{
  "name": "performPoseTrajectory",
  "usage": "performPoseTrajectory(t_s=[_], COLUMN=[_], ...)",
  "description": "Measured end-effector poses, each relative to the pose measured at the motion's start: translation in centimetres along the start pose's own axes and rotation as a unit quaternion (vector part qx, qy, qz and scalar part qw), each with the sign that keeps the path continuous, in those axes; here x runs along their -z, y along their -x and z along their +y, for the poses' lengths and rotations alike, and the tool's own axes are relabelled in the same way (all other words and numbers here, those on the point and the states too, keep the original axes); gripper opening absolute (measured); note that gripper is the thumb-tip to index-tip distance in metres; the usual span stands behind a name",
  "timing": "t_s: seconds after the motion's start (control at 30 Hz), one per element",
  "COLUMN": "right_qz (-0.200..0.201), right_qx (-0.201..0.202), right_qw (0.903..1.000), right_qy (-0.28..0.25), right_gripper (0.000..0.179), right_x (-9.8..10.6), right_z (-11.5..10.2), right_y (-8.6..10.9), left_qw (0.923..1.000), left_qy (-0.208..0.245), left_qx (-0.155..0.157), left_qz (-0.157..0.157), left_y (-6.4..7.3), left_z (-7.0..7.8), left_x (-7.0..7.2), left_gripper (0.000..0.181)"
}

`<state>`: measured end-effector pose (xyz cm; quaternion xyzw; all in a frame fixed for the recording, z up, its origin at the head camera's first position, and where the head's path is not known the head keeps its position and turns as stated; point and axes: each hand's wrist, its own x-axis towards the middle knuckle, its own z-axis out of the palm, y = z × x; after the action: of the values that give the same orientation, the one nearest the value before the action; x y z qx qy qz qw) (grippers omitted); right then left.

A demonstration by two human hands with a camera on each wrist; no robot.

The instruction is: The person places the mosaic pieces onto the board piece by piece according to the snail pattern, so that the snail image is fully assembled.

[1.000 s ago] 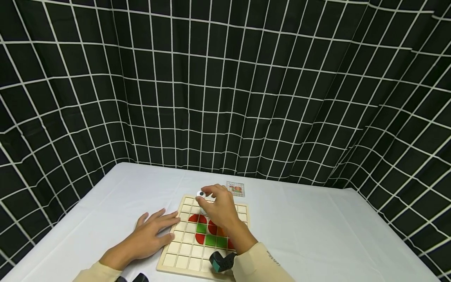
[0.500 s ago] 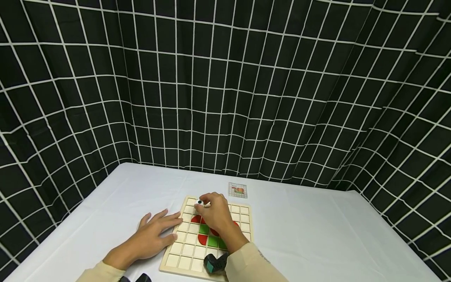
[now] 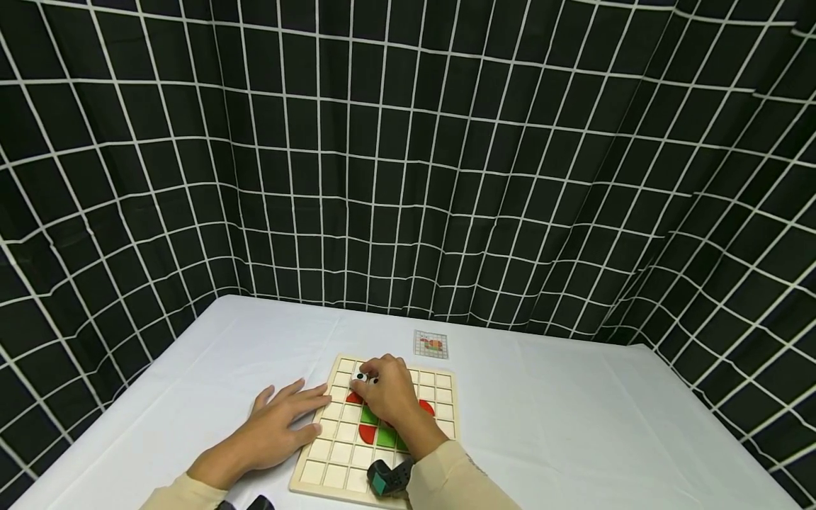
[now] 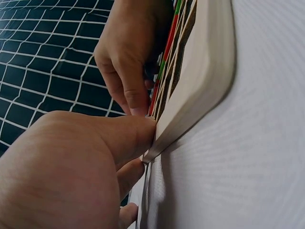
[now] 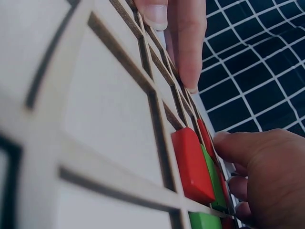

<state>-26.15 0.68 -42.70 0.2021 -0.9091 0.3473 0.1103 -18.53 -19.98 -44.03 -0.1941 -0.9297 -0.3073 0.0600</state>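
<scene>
In the head view a wooden grid board (image 3: 331, 453) lies on the white table. My right hand (image 3: 389, 389) pinches a white tile with a black dot (image 3: 359, 376) at the board's upper left cells; whether it sits fully in its cell I cannot tell. Beside it, partly behind the fingers, shows another black dot on white (image 3: 375, 381). Red pieces (image 3: 367, 433) and green pieces (image 3: 385, 437) fill cells in the middle, some covered by the right hand and forearm. My left hand (image 3: 270, 428), fingers spread, rests its thumb (image 4: 133, 136) and fingertips on the board's left edge.
A small printed card (image 3: 431, 344) with a coloured grid picture lies beyond the board. Black curtains with white grid lines (image 3: 408, 177) stand behind and at both sides of the white table (image 3: 561, 418). A dark wrist device (image 3: 390, 478) sits over the board's near edge.
My right hand has brought the dotted white tile down and toward me, from above the board's far edge onto its upper left cells. The left hand stays on the edge.
</scene>
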Motion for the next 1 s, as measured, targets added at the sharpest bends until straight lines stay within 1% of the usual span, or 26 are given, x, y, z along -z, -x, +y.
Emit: performPoseTrajectory(t_s=[0.23, 0.43, 0.63, 0.73, 0.87, 1.0], right_qz=[-0.006, -0.008, -0.010, -0.005, 0.018, 0.041], right_qx=[0.001, 0.002, 0.002, 0.005, 0.010, 0.020], right_qw=[0.9998, 0.9997, 0.9997, 1.0000, 0.9994, 0.9980], right_qy=[0.019, 0.025, 0.020, 0.001, -0.029, -0.044], right_gripper=[0.022, 0.025, 0.026, 0.025, 0.023, 0.023], right_x=[-0.3, -0.4, -0.3, -0.2, 0.6, 2.3], right_z=[0.1, -0.1, -0.2, -0.2, -0.2, -0.5], right_y=[0.0, -0.1, -0.1, -0.1, -0.3, -0.5], left_qw=[1.0000, 1.0000, 1.0000, 1.0000, 1.0000, 1.0000], left_qy=[0.003, 0.003, 0.003, 0.005, 0.006, 0.007], left_qx=[0.002, 0.000, -0.002, -0.005, -0.006, -0.003], left_qz=[0.000, 0.002, 0.003, 0.003, 0.001, 0.000], left_y=[0.2, 0.2, 0.3, 0.3, 0.2, 0.2], left_z=[0.0, -0.1, -0.2, -0.2, -0.1, 0.0], left_x=[0.1, 0.2, 0.3, 0.3, 0.2, 0.1], left_gripper=[0.039, 0.039, 0.039, 0.039, 0.040, 0.040])
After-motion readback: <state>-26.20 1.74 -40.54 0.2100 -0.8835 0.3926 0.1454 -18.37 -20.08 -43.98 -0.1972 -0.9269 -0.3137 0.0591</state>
